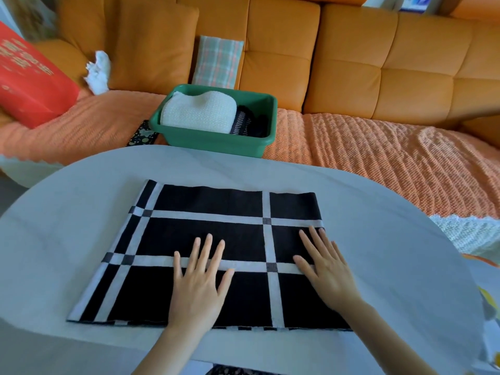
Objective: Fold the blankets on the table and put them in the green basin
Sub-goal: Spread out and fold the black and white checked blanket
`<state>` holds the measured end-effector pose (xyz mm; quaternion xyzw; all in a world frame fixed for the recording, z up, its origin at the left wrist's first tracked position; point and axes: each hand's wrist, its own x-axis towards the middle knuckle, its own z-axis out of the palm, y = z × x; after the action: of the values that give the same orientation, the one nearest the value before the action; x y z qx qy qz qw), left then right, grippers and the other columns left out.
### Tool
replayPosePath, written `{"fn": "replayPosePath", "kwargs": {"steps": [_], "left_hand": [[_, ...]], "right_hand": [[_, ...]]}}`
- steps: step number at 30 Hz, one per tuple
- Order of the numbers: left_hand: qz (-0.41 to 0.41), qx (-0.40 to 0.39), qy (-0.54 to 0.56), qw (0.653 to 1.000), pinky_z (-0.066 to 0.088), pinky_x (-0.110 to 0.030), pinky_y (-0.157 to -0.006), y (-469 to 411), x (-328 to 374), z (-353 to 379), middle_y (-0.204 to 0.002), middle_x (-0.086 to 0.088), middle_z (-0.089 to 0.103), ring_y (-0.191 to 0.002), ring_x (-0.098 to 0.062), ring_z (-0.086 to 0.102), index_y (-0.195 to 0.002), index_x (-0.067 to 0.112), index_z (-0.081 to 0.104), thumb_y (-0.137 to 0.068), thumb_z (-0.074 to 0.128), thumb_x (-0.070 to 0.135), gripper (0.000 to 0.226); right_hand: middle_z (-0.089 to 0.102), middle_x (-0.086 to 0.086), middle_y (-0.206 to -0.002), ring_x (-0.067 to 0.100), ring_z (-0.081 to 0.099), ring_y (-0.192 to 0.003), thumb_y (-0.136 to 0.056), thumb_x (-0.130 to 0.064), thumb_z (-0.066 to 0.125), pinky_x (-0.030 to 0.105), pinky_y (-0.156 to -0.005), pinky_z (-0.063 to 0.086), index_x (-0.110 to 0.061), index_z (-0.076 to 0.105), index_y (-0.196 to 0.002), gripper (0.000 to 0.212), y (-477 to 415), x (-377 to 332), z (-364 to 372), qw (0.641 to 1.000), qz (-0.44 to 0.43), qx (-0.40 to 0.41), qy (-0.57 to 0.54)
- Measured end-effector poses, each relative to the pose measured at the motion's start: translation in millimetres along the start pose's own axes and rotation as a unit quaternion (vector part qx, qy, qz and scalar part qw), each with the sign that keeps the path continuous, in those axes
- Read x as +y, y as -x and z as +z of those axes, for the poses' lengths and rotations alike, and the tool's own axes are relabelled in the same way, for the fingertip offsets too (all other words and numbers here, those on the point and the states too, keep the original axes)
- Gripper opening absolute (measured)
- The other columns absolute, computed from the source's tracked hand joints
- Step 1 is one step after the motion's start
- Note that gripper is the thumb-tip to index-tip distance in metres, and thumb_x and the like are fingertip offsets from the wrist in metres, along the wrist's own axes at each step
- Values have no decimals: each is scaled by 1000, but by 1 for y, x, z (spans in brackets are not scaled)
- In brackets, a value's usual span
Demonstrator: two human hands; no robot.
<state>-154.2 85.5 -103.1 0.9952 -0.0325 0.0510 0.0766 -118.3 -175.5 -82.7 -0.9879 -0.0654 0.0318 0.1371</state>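
1. Black blanket (162,236) with white grid stripes lies flat, folded into a rectangle. It rests on the pale oval table (378,239), its near edge close to the table's near edge.
2. Left hand (198,288): palm down on the blanket's near middle, fingers straight and fanned apart, pressing the cloth. It crosses the nearer horizontal white stripe.
3. Right hand (328,274): palm down on the blanket by its right edge, fingers straight and slightly apart, tips reaching toward the far-right corner. Nothing pinched by either hand.
4. Green basin (216,143): beyond the blanket's far edge, off the table, sitting on an orange textured cover (351,147).
5. In the basin: a folded white knit blanket (197,112) fills the left part; a dark folded blanket (249,121) with pale markings sits to its right.
6. Orange sofa (351,63) rises behind the basin, farther still from the black blanket. A plaid cloth (217,62) leans on its backrest.
7. Red bag (29,85): far beyond the black blanket's left corner, on the sofa.
8. White knit cloth (465,234): to the black blanket's right, past the table edge.
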Motion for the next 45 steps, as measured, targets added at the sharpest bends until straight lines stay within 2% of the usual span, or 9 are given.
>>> {"fn": "replayPosePath", "kwargs": {"steps": [8, 15, 17, 19, 23, 27, 31, 36, 45], "left_hand": [[-6, -18, -15, 1000, 13, -53, -109, 2, -4, 3, -152, -5, 28, -140, -26, 25, -145, 24, 31, -95, 12, 58, 63], [1, -21, -5, 1000, 14, -55, -112, 1, -5, 3, -154, -2, 20, -142, -24, 16, -147, 26, 24, -93, 9, 60, 66], [-5, -30, 6, 1000, 7, -54, -113, 1, -1, -3, -155, -2, 11, -143, -23, 7, -148, 26, 17, -92, 7, 60, 66], [-20, -52, 29, 998, 3, -51, -114, -2, 14, -13, -157, -5, 10, -145, -24, 4, -149, 22, 17, -98, 21, 49, 58], [53, 10, 137, 989, 33, -32, -105, -7, 79, -35, -134, 2, 49, -124, -17, 43, -132, 20, 50, -96, 44, 28, 38], [65, -51, 188, 979, 43, -30, -82, -8, 165, -42, -111, 0, 52, -102, -18, 49, -114, 16, 52, -89, 50, 48, 41], [-1, -125, 83, 989, 39, -31, -82, -17, 214, -31, -107, -3, 44, -99, -20, 44, -108, 11, 41, -76, 54, 67, 66], [-22, -97, 60, 993, 40, -31, -81, -17, 220, -23, -110, -5, 46, -101, -21, 46, -111, 9, 39, -86, 55, 46, 47], [-76, -131, 263, 953, 43, -29, -61, -22, 180, -50, -102, -9, 59, -89, -24, 62, -107, 6, 46, -92, 47, 22, 21]], "right_hand": [[-17, -18, -153, 2, -28, -138, -89, -61, 6, 27, -115, -18, -37, -12, -144, 62, 19, 8, -1, 1000, -3, -5, 20], [-4, -15, -155, 13, -5, -145, -88, -63, -14, 31, -117, -8, -32, 1, -149, 70, 43, 27, -1, 993, -59, 24, 102], [-6, -14, -155, 11, -2, -146, -93, -60, 6, 31, -118, 1, -32, 4, -149, 63, 37, 31, -9, 999, -15, -19, 47], [23, -4, -154, 17, 26, -140, -97, -39, 42, 31, -113, 22, -24, 31, -146, 52, 24, 37, -20, 991, 55, 16, -122], [61, 13, -118, 20, 59, -89, -89, -12, 61, 31, -82, 47, -7, 59, -122, 33, -11, 57, -45, 928, 180, 86, -315], [66, 13, -93, 19, 59, -62, -91, -13, 58, 24, -55, 51, 3, 64, -108, 24, -38, 56, -62, 919, 195, 30, -342], [66, 14, -79, 21, 56, -56, -89, -29, 62, 32, -65, 53, 6, 66, -93, 36, -64, 48, -64, 912, 213, 3, -351], [53, 5, -52, 19, 48, -48, -78, -36, 73, 30, -59, 44, -9, 55, -60, 37, -86, 28, -53, 915, 262, -13, -306], [51, 4, -71, 15, 46, -58, -83, -17, 65, 25, -49, 34, -9, 50, -81, 17, -92, 6, -53, 879, 245, 59, -405]]}}
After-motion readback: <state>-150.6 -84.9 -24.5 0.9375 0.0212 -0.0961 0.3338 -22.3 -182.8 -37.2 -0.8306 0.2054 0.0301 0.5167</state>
